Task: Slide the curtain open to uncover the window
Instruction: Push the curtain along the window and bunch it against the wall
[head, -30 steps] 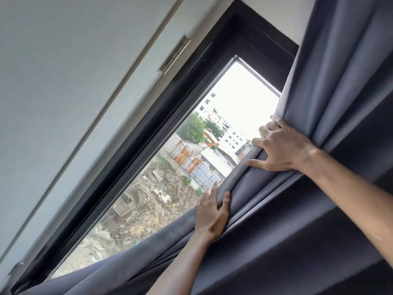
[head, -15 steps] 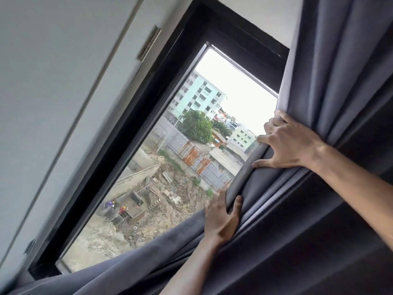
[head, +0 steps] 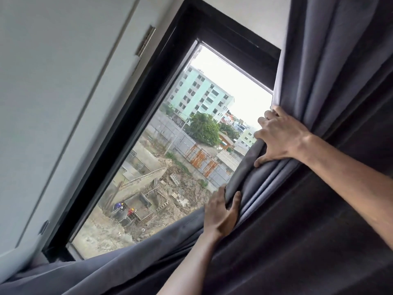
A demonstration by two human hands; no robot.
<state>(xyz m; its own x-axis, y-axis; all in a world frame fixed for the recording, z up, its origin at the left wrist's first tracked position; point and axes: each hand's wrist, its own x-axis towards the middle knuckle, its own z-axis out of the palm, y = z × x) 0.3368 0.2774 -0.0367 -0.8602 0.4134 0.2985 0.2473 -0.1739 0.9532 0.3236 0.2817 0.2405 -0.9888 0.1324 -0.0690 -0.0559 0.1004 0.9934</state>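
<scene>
**Both hands on the curtain's leading edge, window partly bared**

Your view is tilted, so the window (head: 182,150) runs as a slanted strip from lower left to upper right. Its black frame (head: 119,145) shows along the left and top sides, and the glass looks out on a pale green building, a tree and a patch of broken ground.

The grey curtain (head: 319,209) fills the right side and the bottom of your view. Its leading edge is bunched into a thick roll of folds that cuts across the glass on a diagonal, hiding the right and lower parts of the pane.

Your left hand (head: 221,213) is the lower one. It is closed around that rolled edge, with the thumb on the near side of the fold and the fingers (head: 215,196) wrapped over the window side.

Your right hand (head: 280,135) sits higher on the same edge, near the top right part of the glass. Its fingers curl over the fabric while the thumb presses flat against the folds below, so it too has hold of the curtain. The two hands are apart, with a stretch of rolled cloth between them.

To the left of the frame stands a pale panel with a metal hinge (head: 145,41).
</scene>
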